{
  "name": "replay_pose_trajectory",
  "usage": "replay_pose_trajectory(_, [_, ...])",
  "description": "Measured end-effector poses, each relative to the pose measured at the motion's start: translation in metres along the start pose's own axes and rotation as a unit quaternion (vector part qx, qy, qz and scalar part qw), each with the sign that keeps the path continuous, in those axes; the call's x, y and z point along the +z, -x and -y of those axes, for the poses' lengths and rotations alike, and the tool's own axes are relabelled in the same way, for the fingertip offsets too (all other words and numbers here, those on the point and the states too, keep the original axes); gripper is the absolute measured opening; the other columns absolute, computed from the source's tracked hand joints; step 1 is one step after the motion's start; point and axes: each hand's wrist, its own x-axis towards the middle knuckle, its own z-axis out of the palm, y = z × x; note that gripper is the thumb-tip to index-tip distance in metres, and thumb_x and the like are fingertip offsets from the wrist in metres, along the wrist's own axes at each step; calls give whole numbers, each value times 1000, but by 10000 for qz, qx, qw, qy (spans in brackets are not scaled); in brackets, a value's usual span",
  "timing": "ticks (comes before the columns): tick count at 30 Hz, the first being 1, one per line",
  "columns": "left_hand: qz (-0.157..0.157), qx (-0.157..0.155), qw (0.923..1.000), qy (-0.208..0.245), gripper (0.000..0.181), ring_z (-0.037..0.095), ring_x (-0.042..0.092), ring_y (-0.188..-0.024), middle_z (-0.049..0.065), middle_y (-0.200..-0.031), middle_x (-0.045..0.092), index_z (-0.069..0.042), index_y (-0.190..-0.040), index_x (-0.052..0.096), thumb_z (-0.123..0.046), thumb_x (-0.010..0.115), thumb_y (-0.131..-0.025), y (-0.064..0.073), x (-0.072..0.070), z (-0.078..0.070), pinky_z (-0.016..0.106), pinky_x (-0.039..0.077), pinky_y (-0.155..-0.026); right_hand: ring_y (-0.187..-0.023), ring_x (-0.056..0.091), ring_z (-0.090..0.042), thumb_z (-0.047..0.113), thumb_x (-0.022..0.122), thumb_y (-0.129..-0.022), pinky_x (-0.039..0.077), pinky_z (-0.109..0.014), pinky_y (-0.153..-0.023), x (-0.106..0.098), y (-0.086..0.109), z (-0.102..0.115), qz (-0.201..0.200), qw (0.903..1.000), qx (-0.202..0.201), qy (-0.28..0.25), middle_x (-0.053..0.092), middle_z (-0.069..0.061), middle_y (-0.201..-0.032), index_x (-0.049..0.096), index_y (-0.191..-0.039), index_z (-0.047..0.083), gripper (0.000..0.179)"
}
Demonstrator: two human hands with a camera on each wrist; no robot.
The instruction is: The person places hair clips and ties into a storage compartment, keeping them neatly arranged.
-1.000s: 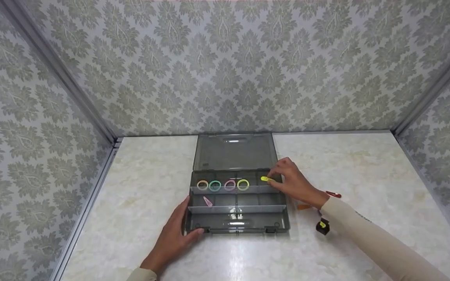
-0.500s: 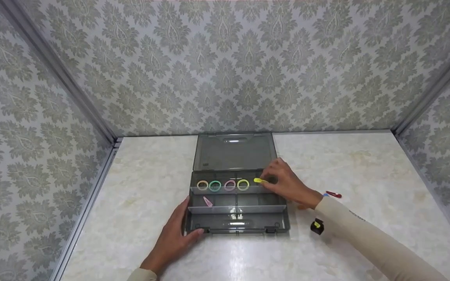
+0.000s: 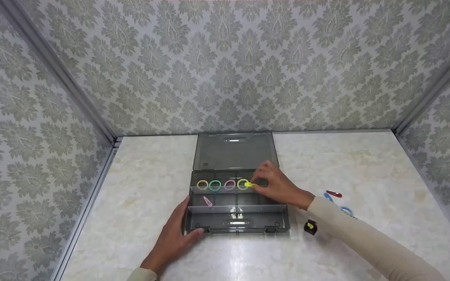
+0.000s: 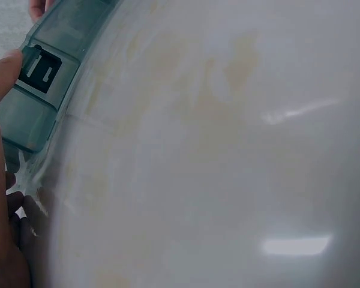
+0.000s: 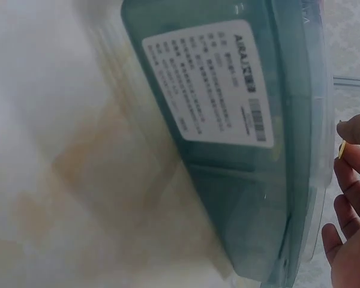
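Yellow clip points left from your right fingers, over the back row

Your right hand (image 3: 277, 185) reaches over the right side of the open organizer box (image 3: 240, 230) and pinches a yellow hair clip (image 3: 249, 184) between the thumb and the forefinger. The right wrist view shows this pinch also, with only a thin yellow edge between the tips.

The clip is at the back row of compartments, just right of the middle partition. From your fingers it goes out to the left, and its long axis lies roughly left to right. In the head view its free end covers part of the right edge of the yellow hair tie (image 3: 238, 184); whether the two are touching, I cannot tell. The clip's height above the box floor is also not clear.

Your right hand is nearest to this place. Your left hand (image 3: 172, 230) is well apart from the clip; it holds the front left corner of the box, with the thumb at the front wall and the fingers along the left side.

Three more hair ties stand in line to the left of the yellow one. In the middle row, to the left and nearer to you, lies a pink snap clip (image 3: 208, 201).
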Motion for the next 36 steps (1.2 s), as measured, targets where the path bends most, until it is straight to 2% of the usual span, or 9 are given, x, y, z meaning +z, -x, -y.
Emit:
replay_pose_trajectory(6, [-10,44,10000,11,115,30,34,-164,5,-179,34,-27,-178,21,-71,81,-90,0,0,1,57,29,-134,-102,57,-24,8,86,-95,55,-48,-87,5,-6,5,33,9998,-194,13,72,-5,-104,81,-101,8,8])
replay_pose_trajectory(10, [15,-35,10000,-31,115,29,33,-164,4,-179,33,-27,-178,20,-70,81,-91,0,0,0,56,29,-134,-103,57,-25,7,87,-94,55,-48,-89,10,-10,8,112,9996,-269,-5,72,-6,-105,81,-101,8,8])
replay_pose_trajectory(17, [106,-199,9997,-102,114,36,32,-165,10,-180,30,-25,-178,19,-68,80,-92,-1,0,-4,59,26,-134,-105,56,-26,8,88,-94,53,-49,-92,19,-16,16,226,9987,-440,-109,72,-7,-102,82,-99,7,8])
replay_pose_trajectory(22, [87,-127,9998,-113,113,35,33,-165,10,-179,31,-23,-178,20,-66,81,-93,-1,0,-3,58,27,-134,-103,55,-23,8,87,-94,54,-45,-90,26,-21,21,367,9981,-472,-156,71,-7,-99,83,-99,7,7])
replay_pose_trajectory(28, [31,-32,10000,-76,113,34,34,-164,10,-179,33,-21,-178,22,-65,82,-93,0,0,-3,58,28,-134,-102,56,-24,11,86,-96,53,-47,-89,36,-28,26,498,9970,-590,-21,70,-7,-98,84,-99,7,5])
replay_pose_trajectory(36, [42,-37,10000,-48,113,34,33,-164,9,-179,33,-25,-178,21,-68,81,-92,0,0,-2,57,28,-134,-103,57,-24,10,86,-96,51,-48,-92,43,-33,32,582,9957,-704,123,69,-5,-97,83,-100,9,5])
